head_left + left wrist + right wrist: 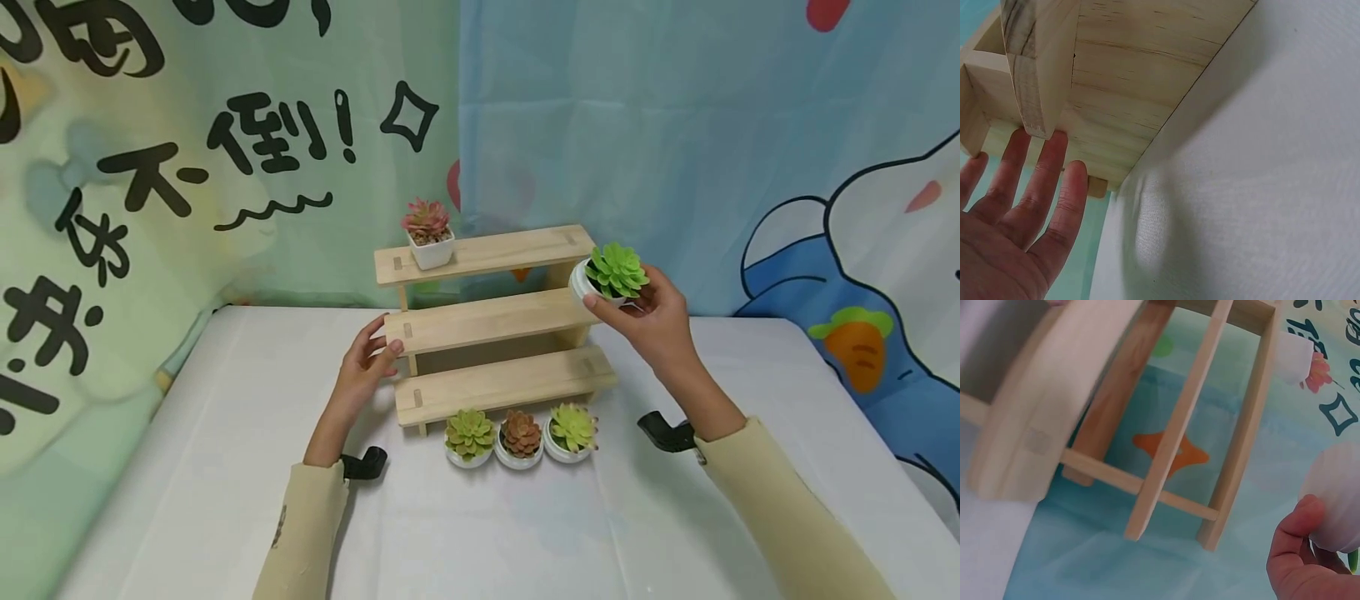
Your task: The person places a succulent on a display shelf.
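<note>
My right hand pinches a round white pot holding a bright green succulent. The pot is tilted, at the right end of the wooden three-tier plant stand. In the right wrist view the thumb presses the ribbed side of the pot. My left hand is at the stand's left end, its fingers fairly straight. The left wrist view shows its fingertips touching the end of a shelf. A pink succulent in a square white pot stands on the top shelf's left end.
In front of the bottom shelf stand three small round pots in a row: a green succulent, a brown one and a yellow-green one. A white cloth covers the table. Printed curtains hang behind it.
</note>
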The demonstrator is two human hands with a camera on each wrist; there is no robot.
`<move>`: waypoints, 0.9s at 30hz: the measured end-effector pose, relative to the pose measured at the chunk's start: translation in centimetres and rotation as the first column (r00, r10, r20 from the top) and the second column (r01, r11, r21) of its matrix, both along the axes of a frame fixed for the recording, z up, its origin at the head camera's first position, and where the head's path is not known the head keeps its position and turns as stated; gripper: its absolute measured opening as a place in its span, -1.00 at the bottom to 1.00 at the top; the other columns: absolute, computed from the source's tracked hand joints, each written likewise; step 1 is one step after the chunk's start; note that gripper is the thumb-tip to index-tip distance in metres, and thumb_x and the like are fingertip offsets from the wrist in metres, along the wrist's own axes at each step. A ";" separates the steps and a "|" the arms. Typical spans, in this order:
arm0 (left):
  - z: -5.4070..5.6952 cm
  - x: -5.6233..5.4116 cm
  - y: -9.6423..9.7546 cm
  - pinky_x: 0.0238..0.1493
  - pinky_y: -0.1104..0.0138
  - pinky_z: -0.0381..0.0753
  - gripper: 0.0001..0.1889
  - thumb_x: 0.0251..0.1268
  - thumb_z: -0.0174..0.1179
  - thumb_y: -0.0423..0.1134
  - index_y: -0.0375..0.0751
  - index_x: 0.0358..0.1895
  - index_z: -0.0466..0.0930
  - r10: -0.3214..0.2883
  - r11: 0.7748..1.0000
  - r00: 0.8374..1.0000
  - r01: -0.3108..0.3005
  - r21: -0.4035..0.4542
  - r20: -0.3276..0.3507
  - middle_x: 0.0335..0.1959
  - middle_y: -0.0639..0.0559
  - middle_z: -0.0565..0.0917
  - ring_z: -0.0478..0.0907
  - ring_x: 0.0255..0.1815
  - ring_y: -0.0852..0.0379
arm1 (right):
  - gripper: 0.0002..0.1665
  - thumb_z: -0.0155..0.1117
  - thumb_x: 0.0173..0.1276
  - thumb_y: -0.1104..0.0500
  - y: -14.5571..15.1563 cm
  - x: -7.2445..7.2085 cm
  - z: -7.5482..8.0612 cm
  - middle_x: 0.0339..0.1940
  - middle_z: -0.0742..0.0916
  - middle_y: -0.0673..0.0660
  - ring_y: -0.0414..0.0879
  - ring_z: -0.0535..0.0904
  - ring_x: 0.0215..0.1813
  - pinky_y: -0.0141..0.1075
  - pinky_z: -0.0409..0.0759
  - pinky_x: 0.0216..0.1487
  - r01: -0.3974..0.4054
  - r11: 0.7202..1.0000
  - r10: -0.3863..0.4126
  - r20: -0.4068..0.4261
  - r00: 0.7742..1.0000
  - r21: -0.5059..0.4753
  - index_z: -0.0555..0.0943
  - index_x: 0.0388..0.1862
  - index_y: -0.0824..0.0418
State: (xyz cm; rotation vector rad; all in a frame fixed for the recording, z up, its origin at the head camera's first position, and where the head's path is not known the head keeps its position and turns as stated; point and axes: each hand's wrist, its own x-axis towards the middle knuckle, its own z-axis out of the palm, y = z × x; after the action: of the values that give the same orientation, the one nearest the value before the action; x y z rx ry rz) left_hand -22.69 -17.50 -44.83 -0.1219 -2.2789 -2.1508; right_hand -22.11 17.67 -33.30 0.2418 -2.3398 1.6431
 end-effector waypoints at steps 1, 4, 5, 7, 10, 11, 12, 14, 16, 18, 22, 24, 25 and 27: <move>0.0 0.0 0.0 -0.12 0.33 0.61 -0.39 0.48 0.07 -0.29 -0.19 0.51 0.11 0.002 1.000 1.000 -0.002 -0.001 0.000 0.22 -0.37 0.46 0.55 0.03 -0.03 | -0.30 0.34 0.29 0.29 -0.2 -0.2 0.1 -0.06 0.58 -0.21 -0.36 0.55 -0.08 -0.58 0.53 -0.15 -0.006 1.000 0.006 -0.003 1.000 -0.004 0.33 0.38 0.36; 0.0 0.0 0.0 -0.11 0.33 0.60 -0.39 0.48 0.08 -0.28 -0.20 0.51 0.11 0.001 1.000 1.000 -0.001 -0.003 0.004 0.23 -0.38 0.46 0.54 0.06 -0.09 | -0.28 0.33 0.31 0.26 -0.8 -0.6 0.4 -0.04 0.56 -0.18 -0.37 0.54 -0.06 -0.57 0.52 -0.13 -0.019 1.000 0.019 0.002 1.000 0.006 0.31 0.41 0.33; 0.0 0.0 0.1 -0.11 0.33 0.60 -0.38 0.48 0.09 -0.28 -0.19 0.52 0.10 -0.002 1.000 1.000 0.002 -0.001 0.006 0.23 -0.37 0.46 0.53 0.07 -0.10 | -0.26 0.33 0.31 0.24 -0.9 -0.8 0.5 -0.03 0.55 -0.17 -0.36 0.53 -0.05 -0.57 0.51 -0.12 -0.021 1.000 0.021 0.007 1.000 0.014 0.30 0.42 0.32; 0.0 0.0 0.0 -0.11 0.33 0.60 -0.38 0.48 0.08 -0.28 -0.19 0.52 0.10 -0.006 1.000 1.000 0.006 -0.003 0.003 0.23 -0.37 0.46 0.53 0.07 -0.11 | -0.25 0.33 0.32 0.19 -1.2 -1.1 0.8 -0.03 0.55 -0.16 -0.36 0.52 -0.06 -0.57 0.50 -0.12 -0.022 0.999 0.022 0.019 1.000 0.030 0.29 0.44 0.29; -0.1 -0.1 -0.1 -0.11 0.34 0.60 -0.39 0.49 0.07 -0.30 -0.18 0.52 0.11 -0.008 1.000 1.000 0.008 -0.005 -0.009 0.21 -0.36 0.47 0.53 0.06 -0.08 | -0.27 0.33 0.33 0.12 -1.7 -1.7 1.2 -0.09 0.56 -0.16 -0.32 0.49 -0.12 -0.53 0.48 -0.17 -0.023 0.999 0.022 0.024 0.999 0.036 0.32 0.42 0.26; -0.1 -0.1 -0.1 -0.11 0.34 0.60 -0.40 0.49 0.07 -0.30 -0.19 0.51 0.11 -0.009 1.000 1.000 0.008 -0.007 -0.015 0.20 -0.36 0.47 0.54 0.05 -0.07 | -0.29 0.33 0.34 0.11 -1.8 -1.9 1.3 -0.11 0.57 -0.16 -0.30 0.49 -0.14 -0.51 0.47 -0.19 -0.025 0.999 0.024 0.024 0.999 0.034 0.34 0.40 0.26; -0.1 -0.1 -0.2 -0.12 0.34 0.60 -0.40 0.49 0.07 -0.30 -0.19 0.51 0.11 -0.008 1.000 1.000 0.008 -0.009 -0.018 0.19 -0.36 0.47 0.54 0.05 -0.07 | -0.31 0.33 0.34 0.11 -2.0 -2.1 1.4 -0.13 0.58 -0.16 -0.29 0.49 -0.16 -0.50 0.47 -0.20 -0.029 0.999 0.028 0.022 0.999 0.034 0.35 0.38 0.26; -0.1 -0.1 -0.3 -0.12 0.35 0.60 -0.40 0.49 0.07 -0.31 -0.19 0.51 0.12 -0.010 1.000 1.000 0.010 -0.009 -0.018 0.19 -0.36 0.47 0.54 0.05 -0.09 | -0.34 0.33 0.34 0.13 -2.3 -2.4 1.5 -0.16 0.58 -0.17 -0.27 0.49 -0.20 -0.48 0.47 -0.22 -0.038 0.999 0.038 0.015 0.999 0.023 0.37 0.36 0.28; 0.0 -0.2 -0.3 -0.13 0.35 0.59 -0.40 0.48 0.07 -0.30 -0.19 0.51 0.11 -0.012 1.000 1.000 0.012 -0.006 -0.014 0.19 -0.37 0.47 0.53 0.06 -0.13 | -0.35 0.33 0.33 0.14 -2.5 -2.7 1.5 -0.17 0.59 -0.18 -0.27 0.50 -0.20 -0.47 0.48 -0.22 -0.046 0.999 0.046 0.015 0.999 0.022 0.38 0.35 0.29; 0.0 -0.2 -0.3 -0.12 0.35 0.59 -0.40 0.48 0.07 -0.31 -0.19 0.51 0.12 -0.014 1.000 1.000 0.014 -0.007 -0.009 0.18 -0.38 0.47 0.53 0.07 -0.16 | -0.35 0.33 0.33 0.14 -2.7 -2.9 1.6 -0.17 0.59 -0.18 -0.27 0.50 -0.20 -0.46 0.48 -0.21 -0.055 0.998 0.055 0.015 0.998 0.023 0.38 0.34 0.29; 0.0 -0.3 -0.3 -0.11 0.32 0.59 -0.40 0.48 0.07 -0.31 -0.21 0.51 0.11 -0.012 1.000 1.000 0.012 -0.008 -0.007 0.18 -0.39 0.47 0.53 0.07 -0.17 | -0.33 0.34 0.33 0.10 -3.2 -3.5 1.7 -0.15 0.59 -0.18 -0.27 0.50 -0.17 -0.44 0.47 -0.18 -0.069 0.997 0.068 0.018 0.998 0.030 0.37 0.36 0.26; 0.0 -0.3 -0.2 -0.10 0.30 0.59 -0.40 0.48 0.08 -0.31 -0.20 0.51 0.11 -0.008 1.000 1.000 0.008 -0.009 -0.006 0.18 -0.38 0.47 0.53 0.06 -0.15 | -0.30 0.34 0.33 0.08 -3.5 -3.8 1.9 -0.13 0.58 -0.18 -0.27 0.50 -0.15 -0.43 0.47 -0.15 -0.074 0.997 0.073 0.021 0.997 0.037 0.36 0.38 0.25; 0.0 -0.3 -0.2 -0.09 0.28 0.60 -0.40 0.48 0.08 -0.30 -0.20 0.51 0.11 -0.005 1.000 1.000 0.005 -0.008 -0.007 0.18 -0.38 0.47 0.53 0.06 -0.13 | -0.29 0.34 0.33 0.07 -3.6 -3.9 2.0 -0.11 0.58 -0.17 -0.27 0.50 -0.15 -0.43 0.47 -0.14 -0.077 0.996 0.076 0.024 0.997 0.038 0.36 0.38 0.25; 0.0 -0.3 -0.2 -0.08 0.25 0.60 -0.39 0.48 0.08 -0.31 -0.19 0.51 0.11 -0.004 1.000 1.000 0.004 -0.006 -0.009 0.19 -0.37 0.47 0.53 0.06 -0.12 | -0.28 0.34 0.33 0.06 -3.9 -4.3 2.1 -0.09 0.57 -0.16 -0.27 0.50 -0.13 -0.43 0.46 -0.11 -0.080 0.996 0.079 0.028 0.996 0.043 0.35 0.39 0.26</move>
State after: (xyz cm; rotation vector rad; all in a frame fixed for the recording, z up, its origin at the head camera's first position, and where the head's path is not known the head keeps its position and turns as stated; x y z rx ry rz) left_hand -23.03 -17.69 -44.79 -0.1355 -2.2821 -2.1414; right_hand -26.38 13.80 -31.17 0.3285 -2.4177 1.6411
